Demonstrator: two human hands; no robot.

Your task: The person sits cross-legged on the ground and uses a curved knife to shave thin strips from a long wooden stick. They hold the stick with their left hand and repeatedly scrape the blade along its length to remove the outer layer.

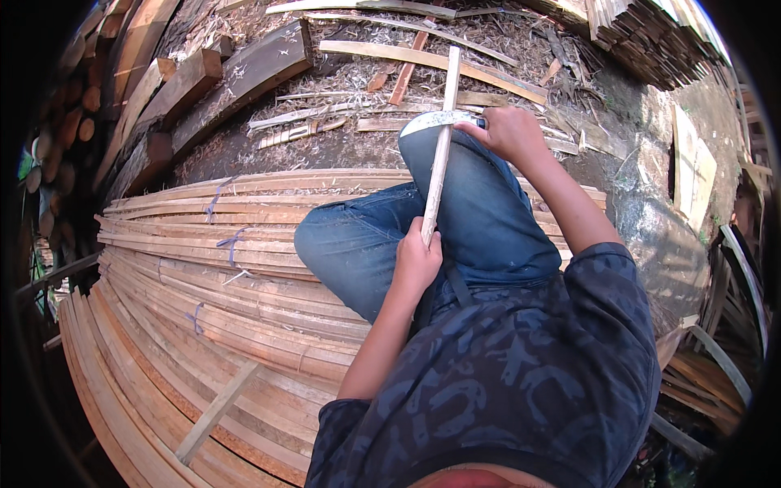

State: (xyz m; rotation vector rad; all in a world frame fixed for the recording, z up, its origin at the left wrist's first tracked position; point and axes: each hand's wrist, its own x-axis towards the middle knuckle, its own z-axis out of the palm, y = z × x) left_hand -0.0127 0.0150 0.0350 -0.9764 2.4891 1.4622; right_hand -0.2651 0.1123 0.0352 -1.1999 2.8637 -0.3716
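Centre frame, left hand [418,259] has its grip round a pale stick [438,167]; above centre, right hand [514,134] clenches a knife [423,123], blade crossing the stick!

Knife [423,123]: handle largely hidden in right grip [514,134] | Stick [439,167]: near end concealed in left grip [417,260] | Slat bundles [277,260]: partly covered by legs [496,215] | Plank stack [651,37], upper right: cropped by upper edge | Shavings [350,75]: too small to count
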